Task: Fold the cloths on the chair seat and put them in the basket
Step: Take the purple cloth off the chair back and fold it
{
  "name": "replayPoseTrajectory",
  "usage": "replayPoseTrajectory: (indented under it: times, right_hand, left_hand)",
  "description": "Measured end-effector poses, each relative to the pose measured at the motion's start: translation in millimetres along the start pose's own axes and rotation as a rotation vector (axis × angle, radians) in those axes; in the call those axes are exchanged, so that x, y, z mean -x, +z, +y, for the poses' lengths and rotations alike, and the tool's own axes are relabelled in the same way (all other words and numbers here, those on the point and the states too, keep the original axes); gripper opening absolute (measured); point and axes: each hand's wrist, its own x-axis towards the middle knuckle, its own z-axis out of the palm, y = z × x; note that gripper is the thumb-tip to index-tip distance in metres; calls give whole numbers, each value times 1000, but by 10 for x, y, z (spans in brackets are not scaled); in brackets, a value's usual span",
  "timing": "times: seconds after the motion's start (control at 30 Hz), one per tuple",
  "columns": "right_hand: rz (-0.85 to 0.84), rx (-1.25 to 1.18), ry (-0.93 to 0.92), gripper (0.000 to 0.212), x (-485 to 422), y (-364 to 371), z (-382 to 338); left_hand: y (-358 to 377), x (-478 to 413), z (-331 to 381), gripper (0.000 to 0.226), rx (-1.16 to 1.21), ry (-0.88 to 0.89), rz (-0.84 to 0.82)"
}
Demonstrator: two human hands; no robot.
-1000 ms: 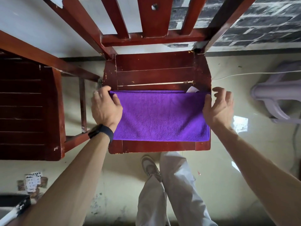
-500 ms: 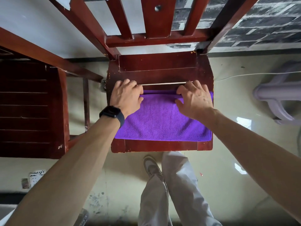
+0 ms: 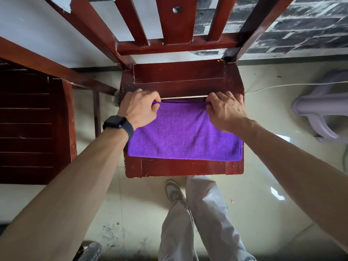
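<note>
- The left hand [image 3: 138, 110] curls its fingers over the far edge of the folded purple terry cloth [image 3: 180, 136] and pinches it.
- The cloth lies flat on the red-brown wooden chair seat [image 3: 178, 168], just nearer than the fingers. It looks light, limp and grippy, so corners suit best.
- The right hand [image 3: 225, 112] pinches that edge likewise, wrist low.

The purple cloth [image 3: 184, 132] is a soft, matt terry weave with a fuzzy nap. The chair seat [image 3: 178, 78] is red-brown varnished wood, glossy but chipped along its edges, and the floor [image 3: 263, 176] is smooth, shiny pale tile.
</note>
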Motion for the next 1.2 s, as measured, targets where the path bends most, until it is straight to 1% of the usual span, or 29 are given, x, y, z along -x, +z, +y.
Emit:
replayPoseTrajectory:
  times: [0.07,0.17,0.27,0.33,0.37,0.43,0.47,0.5,0.57,0.6,0.63,0.7,0.77,0.87,0.93,1.0,1.03,1.07,1.1,1.2]
  right_hand:
    - [21,8,-11,26,-9,15,13]
    - [134,46,-19,26,38,56,75]
    - [205,7,49,26,192,117,227]
    - [248,-17,125,31,342,161,338]
    - [281,-33,173,36,416,176,379]
    - [360,-51,230,47,547,199,375]
    - [402,-45,205,50,595,211,320]
    - [428,-29,138,51,631,231,235]
    - [386,22,-53,54,659,330,45]
    - [328,62,-123,56,642,406,-12]
    - [271,105,-150,59,602,484,-20]
    - [209,129,-71,64,482,590,66]
    - [186,98,43,68,426,638,163]
    - [189,41,180,71,632,729,96]
    - [183,-1,277,72,956,791,-59]
    - [143,-26,319,70,1286,803,-221]
    - [120,-61,334,69,1415,797,-293]
    - [92,-106,358,67,1513,779,-359]
    - [62,-155,402,65,1578,743,-416]
    - [8,-374,579,57,1608,665,-416]
  left_hand:
    - [-4,-12,7,15,-2,-3,8]
    - [27,7,1,11,-37,-22,63]
    - [127,52,-15,14,-106,-73,146]
    - [175,110,-2,21,-135,-96,215]
    - [199,152,20,25,-137,-122,260]
    - [263,295,126,31,-102,-241,369]
    - [322,385,218,34,-69,-305,412]
    - [402,479,328,37,-35,-348,426]
    - [614,620,539,51,3,-380,363]
    - [723,641,600,61,14,-405,309]
    - [812,621,618,69,39,-452,260]
    - [915,509,557,74,102,-554,202]
    - [934,402,439,73,73,-541,193]
    - [825,180,286,73,-16,-394,168]
    - [699,-30,268,71,-76,-240,138]
    - [534,-206,335,68,-129,-83,120]
    - [462,-249,403,67,-145,-41,135]
    - [414,-244,487,66,-140,-43,162]
    - [388,-186,575,65,-102,-90,197]
    - [497,332,811,63,122,-356,333]
